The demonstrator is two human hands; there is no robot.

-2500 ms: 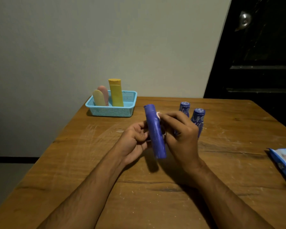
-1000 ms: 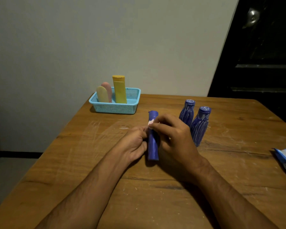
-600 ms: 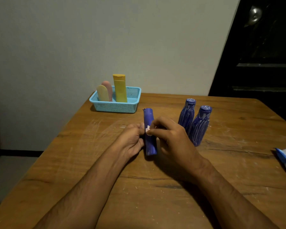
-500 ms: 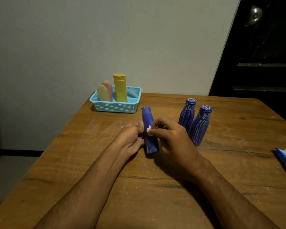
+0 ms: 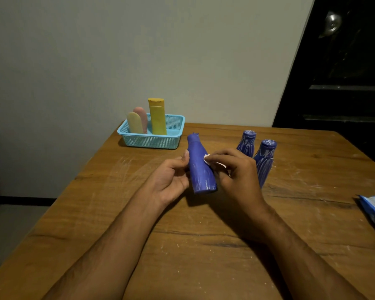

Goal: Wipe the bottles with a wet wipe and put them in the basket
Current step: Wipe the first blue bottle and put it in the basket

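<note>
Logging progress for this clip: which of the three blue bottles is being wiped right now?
The blue bottle held tilted between the left hand and right hand, white wipe pressed on it. The two chalk-marked blue bottles stand untouched behind.

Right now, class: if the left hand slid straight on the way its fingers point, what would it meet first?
The left hand points right, so it meets the plain blue plastic bottle it already grips; beyond it sits the right hand pressing a white wet wipe.
</note>
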